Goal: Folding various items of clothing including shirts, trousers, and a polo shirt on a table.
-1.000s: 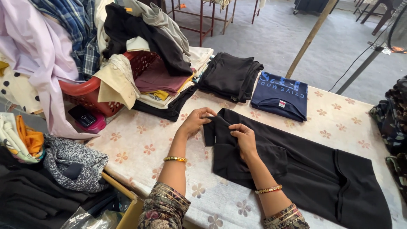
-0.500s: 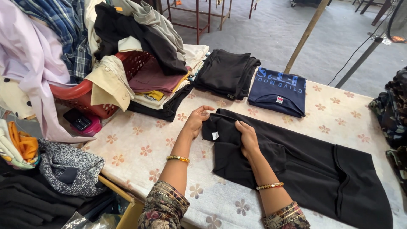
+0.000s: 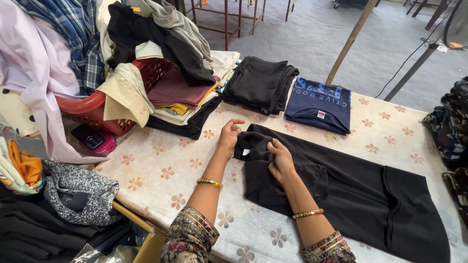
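Observation:
A long black garment [image 3: 351,195] lies spread across the flower-patterned table [image 3: 161,170], running from the middle to the lower right. My left hand [image 3: 229,135] pinches its upper left end, fingers curled at the cloth's edge. My right hand [image 3: 279,160] grips a bunched fold of the same end, just beside a small white label [image 3: 245,152]. Both wrists wear gold bangles.
A folded black garment [image 3: 261,84] and a folded navy shirt [image 3: 319,104] lie at the table's far side. A red basket [image 3: 105,109] heaped with clothes stands at the left, a stack of folded clothes [image 3: 187,104] beside it. A camouflage cloth [image 3: 451,126] lies at the right edge.
My hands have gathered the garment's left end into a bunched fold; the right hand went from flat on the cloth to gripping it. The view has shifted slightly.

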